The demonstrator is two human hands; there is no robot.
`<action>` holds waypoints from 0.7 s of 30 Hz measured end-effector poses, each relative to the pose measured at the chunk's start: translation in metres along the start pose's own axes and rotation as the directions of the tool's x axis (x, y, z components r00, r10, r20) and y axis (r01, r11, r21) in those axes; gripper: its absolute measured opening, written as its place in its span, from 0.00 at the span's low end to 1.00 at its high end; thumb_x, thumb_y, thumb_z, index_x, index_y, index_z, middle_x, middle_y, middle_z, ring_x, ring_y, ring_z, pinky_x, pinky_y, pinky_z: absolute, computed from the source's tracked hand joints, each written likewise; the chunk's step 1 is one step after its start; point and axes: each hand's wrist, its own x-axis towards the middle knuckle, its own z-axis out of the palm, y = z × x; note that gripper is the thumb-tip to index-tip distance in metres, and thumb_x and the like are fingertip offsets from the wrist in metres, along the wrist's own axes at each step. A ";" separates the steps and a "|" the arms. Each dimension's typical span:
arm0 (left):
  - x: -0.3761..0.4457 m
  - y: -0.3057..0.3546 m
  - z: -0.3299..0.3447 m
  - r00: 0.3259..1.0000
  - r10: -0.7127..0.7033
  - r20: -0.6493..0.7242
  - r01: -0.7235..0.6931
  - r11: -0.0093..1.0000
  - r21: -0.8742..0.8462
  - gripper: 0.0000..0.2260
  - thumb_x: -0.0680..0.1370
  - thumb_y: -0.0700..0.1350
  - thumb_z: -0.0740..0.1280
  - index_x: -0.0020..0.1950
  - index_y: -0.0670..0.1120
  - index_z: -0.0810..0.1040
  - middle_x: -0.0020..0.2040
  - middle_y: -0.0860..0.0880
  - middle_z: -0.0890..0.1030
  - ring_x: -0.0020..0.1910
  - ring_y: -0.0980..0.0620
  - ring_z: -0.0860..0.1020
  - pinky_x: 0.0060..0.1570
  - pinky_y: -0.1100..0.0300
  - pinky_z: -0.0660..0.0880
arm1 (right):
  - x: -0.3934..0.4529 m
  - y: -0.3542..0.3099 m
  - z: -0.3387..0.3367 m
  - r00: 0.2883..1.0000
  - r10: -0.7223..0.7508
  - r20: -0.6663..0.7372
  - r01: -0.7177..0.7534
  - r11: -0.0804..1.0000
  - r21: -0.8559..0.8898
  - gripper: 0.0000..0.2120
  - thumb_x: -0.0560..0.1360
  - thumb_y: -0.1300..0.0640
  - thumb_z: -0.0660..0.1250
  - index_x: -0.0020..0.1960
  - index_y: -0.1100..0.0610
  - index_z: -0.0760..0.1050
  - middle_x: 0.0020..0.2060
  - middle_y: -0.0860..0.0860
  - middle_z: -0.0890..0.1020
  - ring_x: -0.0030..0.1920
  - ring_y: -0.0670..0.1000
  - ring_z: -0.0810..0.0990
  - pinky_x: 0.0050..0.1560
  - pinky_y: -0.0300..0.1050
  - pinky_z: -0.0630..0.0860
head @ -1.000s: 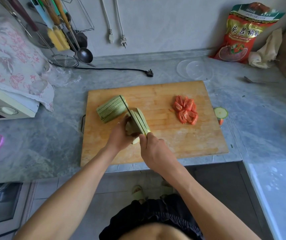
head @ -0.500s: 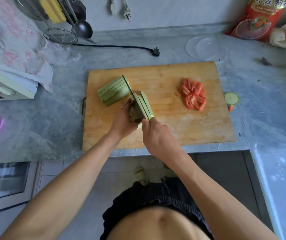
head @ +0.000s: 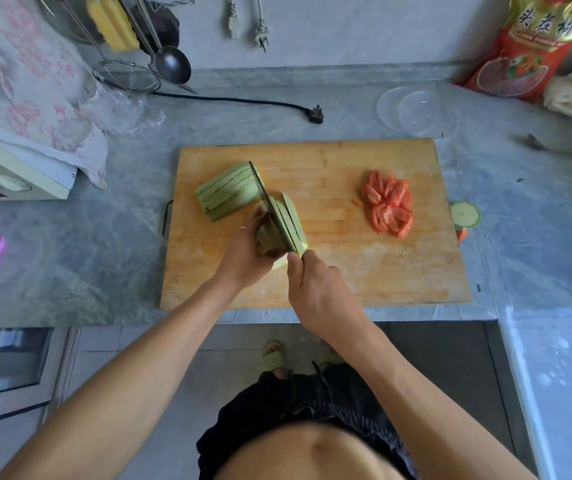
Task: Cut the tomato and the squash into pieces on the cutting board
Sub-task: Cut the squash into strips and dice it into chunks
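A wooden cutting board point(head: 347, 271) lies on the grey counter. On its left part rests a sliced half of pale green squash point(head: 227, 194). Nearer to me, my left hand point(head: 248, 252) presses down the other squash piece point(head: 267, 233), with a few cut slices point(head: 293, 220) leaning on the blade's right side. My right hand point(head: 315, 289) grips the handle of a dark knife point(head: 269, 202) whose blade stands in that squash. A heap of red tomato pieces point(head: 386, 202) sits on the board's right part.
A squash end slice point(head: 464, 213) and a tomato scrap lie just off the board's right edge. Clear plastic lids point(head: 416, 112) and a black plug point(head: 316, 115) lie behind the board. A red bag point(head: 527, 46) stands back right, an appliance under a floral cloth point(head: 18, 98) at left.
The view has tilted down and closer. The knife has worked leftward through the held squash piece, and the cut slices to the right of the blade remain leaning.
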 end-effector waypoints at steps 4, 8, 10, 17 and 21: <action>0.000 -0.001 0.001 1.000 0.031 0.004 -0.031 0.999 0.034 0.30 0.71 0.41 0.72 0.72 0.47 0.70 0.71 0.48 0.73 0.67 0.48 0.74 0.57 0.60 0.72 | -0.004 -0.003 -0.001 1.000 -0.014 -0.005 0.014 1.000 -0.012 0.17 0.85 0.47 0.48 0.47 0.59 0.64 0.32 0.56 0.70 0.28 0.52 0.66 0.26 0.44 0.58; 0.002 -0.002 0.005 1.000 0.008 -0.004 -0.007 0.996 0.083 0.19 0.72 0.38 0.71 0.62 0.39 0.76 0.69 0.44 0.74 0.60 0.44 0.78 0.49 0.69 0.70 | -0.004 -0.005 0.005 0.998 -0.054 -0.016 0.054 0.998 -0.030 0.16 0.85 0.47 0.49 0.47 0.58 0.64 0.30 0.53 0.68 0.27 0.52 0.66 0.26 0.45 0.60; 0.003 -0.002 0.006 1.000 0.011 0.010 -0.012 0.997 0.079 0.24 0.72 0.40 0.73 0.68 0.41 0.74 0.72 0.46 0.72 0.65 0.45 0.75 0.56 0.60 0.74 | 0.000 0.000 0.007 0.997 -0.075 -0.032 0.074 0.997 -0.021 0.16 0.85 0.48 0.50 0.46 0.58 0.64 0.28 0.52 0.68 0.25 0.51 0.66 0.25 0.43 0.58; 0.005 0.006 0.004 1.000 -0.024 0.020 0.022 0.997 0.069 0.31 0.73 0.43 0.73 0.75 0.45 0.69 0.77 0.50 0.65 0.71 0.47 0.71 0.63 0.49 0.74 | 0.007 0.011 0.011 0.997 -0.065 -0.033 0.067 0.997 0.040 0.14 0.85 0.50 0.50 0.46 0.58 0.62 0.29 0.52 0.68 0.26 0.51 0.64 0.27 0.40 0.56; 0.000 0.009 0.002 0.999 -0.035 0.022 0.034 0.999 0.027 0.33 0.73 0.42 0.73 0.77 0.49 0.66 0.77 0.51 0.66 0.71 0.49 0.71 0.63 0.58 0.73 | 0.009 0.006 -0.001 0.999 -0.032 -0.011 0.033 0.985 0.169 0.22 0.84 0.63 0.40 0.46 0.64 0.72 0.30 0.55 0.69 0.25 0.51 0.58 0.25 0.41 0.55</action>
